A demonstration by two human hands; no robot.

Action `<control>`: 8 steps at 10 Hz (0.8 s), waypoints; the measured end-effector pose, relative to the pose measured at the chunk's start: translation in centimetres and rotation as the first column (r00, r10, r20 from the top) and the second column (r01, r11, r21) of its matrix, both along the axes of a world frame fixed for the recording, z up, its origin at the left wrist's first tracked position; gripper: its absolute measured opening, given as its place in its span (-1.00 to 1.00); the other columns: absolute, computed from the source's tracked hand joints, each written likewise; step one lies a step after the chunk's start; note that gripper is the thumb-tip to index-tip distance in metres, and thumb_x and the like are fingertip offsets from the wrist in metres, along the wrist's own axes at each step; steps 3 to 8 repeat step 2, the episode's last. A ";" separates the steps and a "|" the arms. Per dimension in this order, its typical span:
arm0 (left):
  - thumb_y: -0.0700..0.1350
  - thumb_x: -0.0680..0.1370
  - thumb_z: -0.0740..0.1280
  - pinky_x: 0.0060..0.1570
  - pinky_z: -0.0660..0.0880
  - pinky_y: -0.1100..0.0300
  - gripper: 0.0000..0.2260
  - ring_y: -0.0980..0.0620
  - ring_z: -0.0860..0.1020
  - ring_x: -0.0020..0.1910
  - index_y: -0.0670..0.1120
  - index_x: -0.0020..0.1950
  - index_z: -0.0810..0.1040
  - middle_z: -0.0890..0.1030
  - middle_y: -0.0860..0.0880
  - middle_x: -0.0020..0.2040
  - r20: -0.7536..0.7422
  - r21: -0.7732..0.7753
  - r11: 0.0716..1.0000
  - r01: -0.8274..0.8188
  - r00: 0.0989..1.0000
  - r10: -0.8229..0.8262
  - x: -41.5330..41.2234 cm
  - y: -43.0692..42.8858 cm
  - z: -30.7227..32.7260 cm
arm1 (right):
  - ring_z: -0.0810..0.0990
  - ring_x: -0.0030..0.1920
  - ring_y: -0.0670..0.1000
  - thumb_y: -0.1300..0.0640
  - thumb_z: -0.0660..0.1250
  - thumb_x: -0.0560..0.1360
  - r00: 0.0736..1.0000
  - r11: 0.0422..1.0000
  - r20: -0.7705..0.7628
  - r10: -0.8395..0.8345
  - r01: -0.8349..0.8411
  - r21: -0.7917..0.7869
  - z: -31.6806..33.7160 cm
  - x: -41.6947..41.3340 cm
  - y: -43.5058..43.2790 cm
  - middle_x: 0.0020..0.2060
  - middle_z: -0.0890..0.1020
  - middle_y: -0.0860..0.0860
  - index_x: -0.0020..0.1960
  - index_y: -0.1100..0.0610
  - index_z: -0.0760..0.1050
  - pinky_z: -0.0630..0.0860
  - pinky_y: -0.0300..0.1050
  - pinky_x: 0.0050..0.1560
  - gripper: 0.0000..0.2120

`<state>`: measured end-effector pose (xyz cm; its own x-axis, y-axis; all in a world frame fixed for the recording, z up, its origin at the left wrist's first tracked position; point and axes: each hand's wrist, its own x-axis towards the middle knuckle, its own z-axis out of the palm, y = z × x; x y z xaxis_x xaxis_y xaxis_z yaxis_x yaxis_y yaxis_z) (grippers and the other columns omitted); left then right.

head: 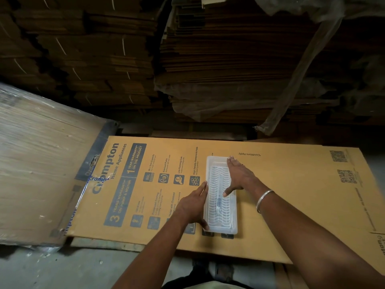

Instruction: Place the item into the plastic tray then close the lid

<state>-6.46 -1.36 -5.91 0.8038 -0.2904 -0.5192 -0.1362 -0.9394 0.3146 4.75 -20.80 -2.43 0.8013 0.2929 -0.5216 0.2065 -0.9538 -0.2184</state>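
The clear plastic tray (221, 197) lies flat on a printed cardboard sheet (291, 184), its long axis running away from the person, directly between the two hands. Its lid appears to be down over the ribbed interior, though whether it has latched cannot be told; a small dark item (218, 202) shows faintly through the plastic near the middle.

The right hand (237, 178) rests on top, fingers spread wide and flat, fingertips toward the far right corner and thumb angled in over the tray's centre. The left hand (192, 205) lies flat along the left long edge, fingers extended and close together, thumb tucked at the near left corner. Neither hand grips anything; both press or steady.

The right hand is the nearer to the lid's centre, so pressing down along the long axis looks like its job, with the left bracing the side. The near end of the tray, below both sets of fingers, is uncovered. Bare cardboard surrounds the tray on all sides, leaving room to slide.
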 end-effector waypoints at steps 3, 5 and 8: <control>0.31 0.65 0.10 0.63 0.11 -0.01 -0.20 -0.08 0.07 0.69 -0.15 0.70 -0.04 -0.03 -0.08 0.72 0.267 -0.029 0.997 -0.076 0.960 0.081 1.9 0.2 0.5 | -0.10 0.65 0.06 -0.31 0.41 0.43 0.995 0.997 0.097 -0.032 0.024 0.077 -0.9 -0.2 -0.8 0.65 -0.12 0.06 0.64 0.14 -0.14 -0.04 0.07 0.63 0.10; 0.31 0.65 0.10 0.63 0.11 -0.01 -0.20 -0.08 0.07 0.69 -0.15 0.70 -0.04 -0.03 -0.08 0.72 0.267 -0.029 0.997 -0.076 0.960 0.081 1.9 0.2 0.5 | -0.10 0.65 0.06 -0.31 0.41 0.43 0.995 0.997 0.097 -0.032 0.024 0.077 -0.9 -0.2 -0.8 0.65 -0.12 0.06 0.64 0.14 -0.14 -0.04 0.07 0.63 0.10; 0.31 0.65 0.10 0.63 0.11 -0.01 -0.20 -0.08 0.07 0.69 -0.15 0.70 -0.04 -0.03 -0.08 0.72 0.267 -0.029 0.997 -0.076 0.960 0.081 1.9 0.2 0.5 | -0.10 0.65 0.06 -0.31 0.41 0.43 0.995 0.997 0.097 -0.032 0.024 0.077 -0.9 -0.2 -0.8 0.65 -0.12 0.06 0.64 0.14 -0.14 -0.04 0.07 0.63 0.10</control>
